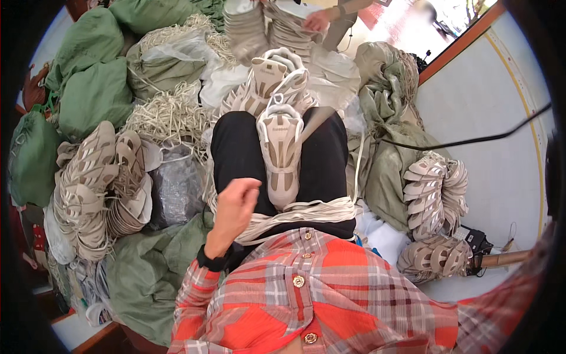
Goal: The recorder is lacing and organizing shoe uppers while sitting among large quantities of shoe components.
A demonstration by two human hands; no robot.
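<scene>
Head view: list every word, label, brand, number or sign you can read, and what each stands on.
Nearer beige shoe, tongue: one short printed word, legible but not copied here.
Farther beige shoe, same place: a small printed word, also not copied.
No other text is legible.
</scene>
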